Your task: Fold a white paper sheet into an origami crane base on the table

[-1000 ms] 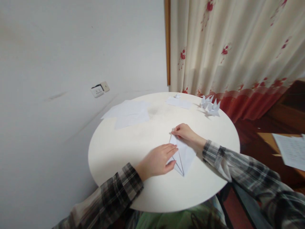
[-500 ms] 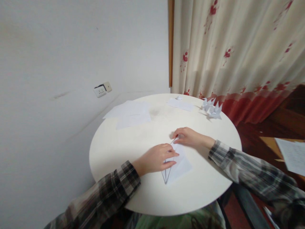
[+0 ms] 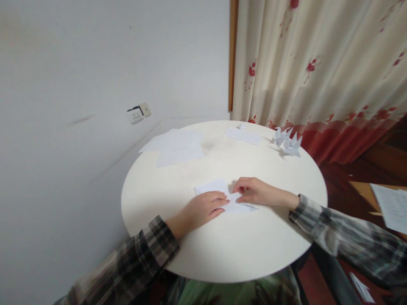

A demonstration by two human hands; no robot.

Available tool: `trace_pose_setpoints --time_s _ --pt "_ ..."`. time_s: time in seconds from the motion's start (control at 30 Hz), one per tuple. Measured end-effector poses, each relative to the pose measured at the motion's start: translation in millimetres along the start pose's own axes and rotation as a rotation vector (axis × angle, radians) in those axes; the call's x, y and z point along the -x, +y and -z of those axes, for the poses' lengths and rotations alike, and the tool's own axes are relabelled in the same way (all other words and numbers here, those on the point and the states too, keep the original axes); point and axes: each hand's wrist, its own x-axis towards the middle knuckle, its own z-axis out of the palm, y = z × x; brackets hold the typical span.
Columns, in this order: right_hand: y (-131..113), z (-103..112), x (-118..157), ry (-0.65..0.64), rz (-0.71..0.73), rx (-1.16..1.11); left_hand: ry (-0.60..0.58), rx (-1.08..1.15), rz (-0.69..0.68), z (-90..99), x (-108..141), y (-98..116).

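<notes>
A partly folded sheet of white paper lies on the round white table in front of me, its long side running across. My left hand rests on its near left part, fingers stretched out and lying flat. The fingers of my right hand are bent, thumb and forefinger closed at the middle right of the paper. A pointed flap of it sticks out to the right under that hand. The fingertips hide part of the folds.
Loose white sheets lie at the table's back left. A small sheet and a small folded piece are at the back. Folded paper cranes stand at the back right. A wall socket is to the left.
The paper has been turned, from pointing toward me to lying crosswise. My left hand has moved slightly left, and my right hand has come a little nearer to me.
</notes>
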Motion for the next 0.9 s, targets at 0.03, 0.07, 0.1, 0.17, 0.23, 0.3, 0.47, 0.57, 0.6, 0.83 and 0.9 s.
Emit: trace_pose_setpoints --time_s 0.03,0.07,0.1,0.17,0.23,0.3,0.47,0.57,0.6,0.83,0.9 --pt "0 -1 1 0.010 0.048 -0.008 0.006 0.014 0.005 -0.8 1 0" --pt "0 -2 3 0.020 0.090 -0.019 0.010 0.027 0.009 -1.1 2 -1" --pt "1 -3 5 0.031 0.124 -0.032 0.013 0.039 0.013 -0.9 2 -1" --pt "2 -6 10 0.051 0.163 -0.047 0.018 0.058 0.020 -0.3 2 -2" --pt "4 -8 15 0.057 0.172 -0.048 0.014 0.067 0.029 -0.4 1 -4" --pt "6 -11 19 0.055 0.181 -0.036 0.005 0.067 0.040 -1.5 1 -5" --pt "9 -14 23 0.075 0.212 -0.011 -0.018 0.059 0.057 -4.0 0 -5" --pt "9 -13 22 0.076 0.215 -0.028 -0.025 0.065 0.048 -3.5 -2 -3" --pt "8 -12 22 0.070 0.215 -0.037 -0.026 0.065 0.045 -3.2 -2 -3" --pt "-6 -6 28 0.134 0.045 -0.014 -0.017 0.016 0.037 0.6 -3 -7" --pt "-11 -9 32 0.204 -0.028 0.087 -0.008 0.008 0.042 3.3 -4 -10"
